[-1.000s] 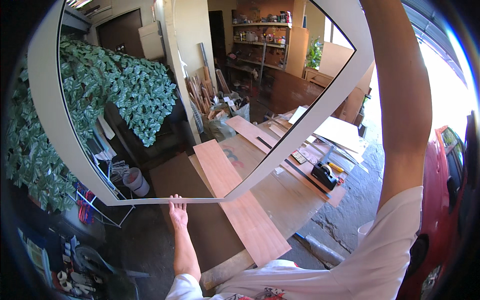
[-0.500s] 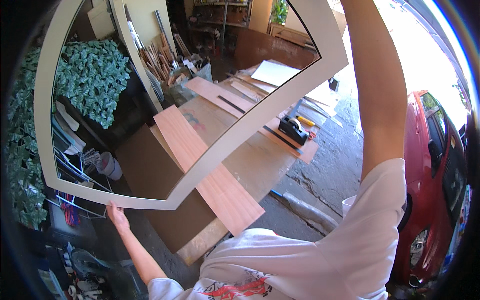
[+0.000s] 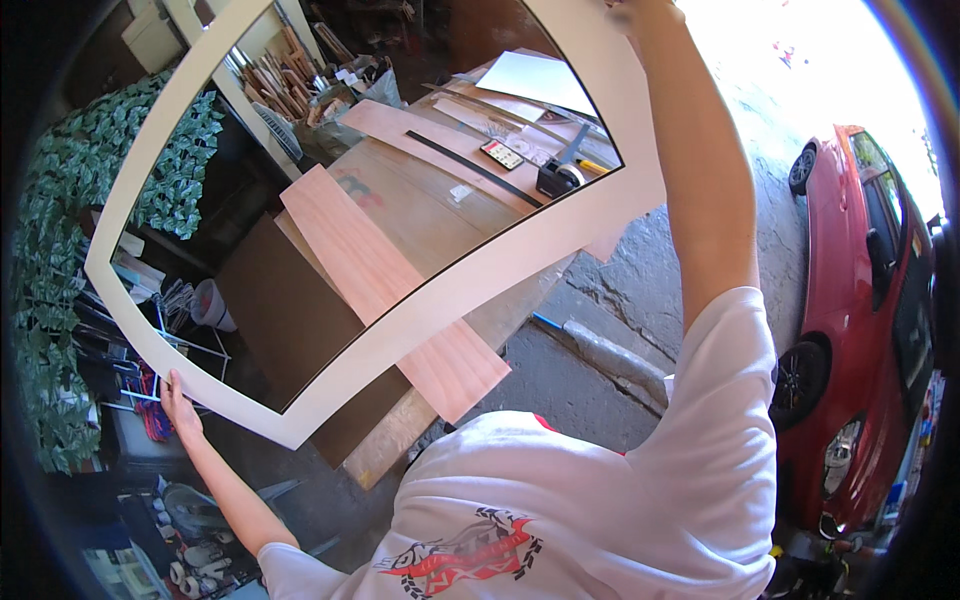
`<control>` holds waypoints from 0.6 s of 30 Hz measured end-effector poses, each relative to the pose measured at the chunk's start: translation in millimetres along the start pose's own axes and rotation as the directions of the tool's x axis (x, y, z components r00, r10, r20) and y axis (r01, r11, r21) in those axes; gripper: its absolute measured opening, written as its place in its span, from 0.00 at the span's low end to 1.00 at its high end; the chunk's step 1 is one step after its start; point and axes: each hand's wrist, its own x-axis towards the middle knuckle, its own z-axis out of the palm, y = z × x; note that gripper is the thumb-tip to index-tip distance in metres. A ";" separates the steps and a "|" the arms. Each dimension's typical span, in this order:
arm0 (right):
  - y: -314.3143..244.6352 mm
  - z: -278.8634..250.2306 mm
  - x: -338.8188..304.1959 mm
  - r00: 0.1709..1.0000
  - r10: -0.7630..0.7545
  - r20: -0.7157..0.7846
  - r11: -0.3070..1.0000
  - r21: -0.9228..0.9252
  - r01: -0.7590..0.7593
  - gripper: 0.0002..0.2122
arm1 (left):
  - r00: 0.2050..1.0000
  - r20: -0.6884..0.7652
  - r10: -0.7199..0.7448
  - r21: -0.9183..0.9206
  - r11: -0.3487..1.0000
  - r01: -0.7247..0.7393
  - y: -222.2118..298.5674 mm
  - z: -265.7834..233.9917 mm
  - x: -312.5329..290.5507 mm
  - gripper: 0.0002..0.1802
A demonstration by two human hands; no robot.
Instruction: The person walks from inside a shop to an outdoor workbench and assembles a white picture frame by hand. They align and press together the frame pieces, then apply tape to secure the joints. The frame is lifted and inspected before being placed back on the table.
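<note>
A large white four-sided frame [image 3: 470, 280] is held up tilted in front of me, and the workbench shows through its wide opening. My left hand [image 3: 180, 405] grips its lower-left edge, the fingers closed around the border. At the top right, my raised right hand [image 3: 645, 12] is closed on the frame's upper right side; the picture's upper edge cuts off part of it. Beyond the frame, a long reddish wood board [image 3: 340, 235] lies across the workbench [image 3: 390, 215], beside a dark brown panel [image 3: 290, 310].
On the bench lie a black strip [image 3: 470, 165], a phone [image 3: 502, 154], a black tape dispenser [image 3: 558, 178] and a white sheet [image 3: 535, 82]. Wood offcuts [image 3: 285, 75] stand behind. Leafy greenery [image 3: 170, 180] hangs at left; a red car [image 3: 850, 270] stands at right.
The frame has shifted left and turned, its bottom corner now lower. Both hands have moved leftward with it, still holding on. The phone has come into sight through the opening.
</note>
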 end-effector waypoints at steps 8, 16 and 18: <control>78.6 20.5 -69.0 0.970 0.158 0.187 0.973 0.137 -0.185 0.15 | 0.997 0.027 -0.076 0.165 0.984 0.070 23.5 1.6 56.7 0.23; 157.2 19.9 -132.4 0.919 0.344 0.193 0.937 -0.003 -0.350 0.18 | 0.984 0.124 -0.130 0.208 0.973 0.102 36.4 26.5 86.7 0.22; 172.8 35.9 -149.4 0.916 0.350 0.196 0.891 0.231 -0.391 0.16 | 0.976 0.164 -0.146 0.189 0.975 0.114 43.0 35.4 93.2 0.23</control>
